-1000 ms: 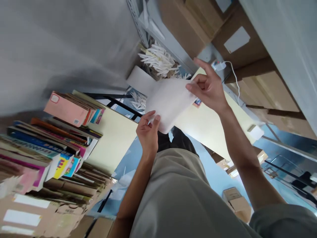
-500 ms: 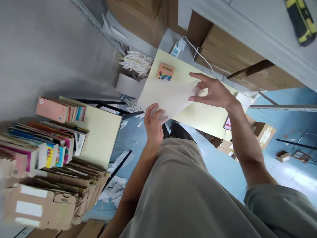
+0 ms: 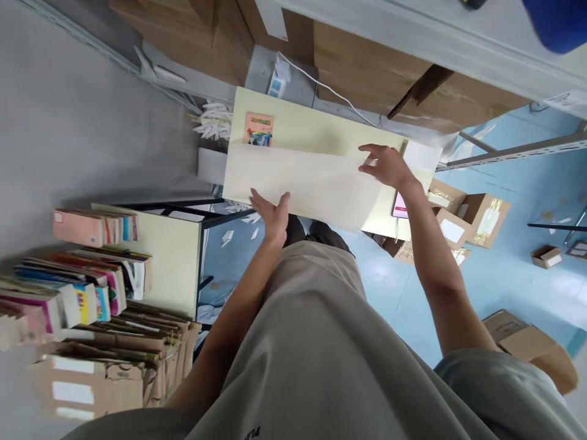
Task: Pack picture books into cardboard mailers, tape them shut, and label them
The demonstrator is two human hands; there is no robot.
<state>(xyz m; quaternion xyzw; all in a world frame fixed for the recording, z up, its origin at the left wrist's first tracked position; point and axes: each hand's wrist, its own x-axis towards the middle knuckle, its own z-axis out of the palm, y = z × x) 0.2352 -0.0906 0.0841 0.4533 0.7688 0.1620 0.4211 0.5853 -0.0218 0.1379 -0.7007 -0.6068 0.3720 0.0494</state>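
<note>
A long, pale, translucent sheet [image 3: 307,183], of paper or thin plastic, lies spread across the cream tabletop [image 3: 316,131]. My left hand [image 3: 273,219] is at its near edge with thumb and fingers spread, gripping nothing. At the sheet's far right corner, my right hand [image 3: 387,166] has thumb and bent fingers around the edge, the index finger stretched out. A pink-covered book [image 3: 259,129] with a colourful picture lies just beyond the sheet, its lower edge meeting or under it.
A phone [image 3: 400,206] with a cable lies at the table's right end. Cardboard boxes [image 3: 367,73] stand behind the table under a shelf. To my left, a second table [image 3: 177,263] holds rows of books [image 3: 77,287] and folded cardboard [image 3: 123,360]. More boxes [image 3: 488,220] sit right.
The sheet, bunched and raised before, now lies flatter and stretches further along the table. My left hand's fingers have come off it and spread. The view has shifted.
</note>
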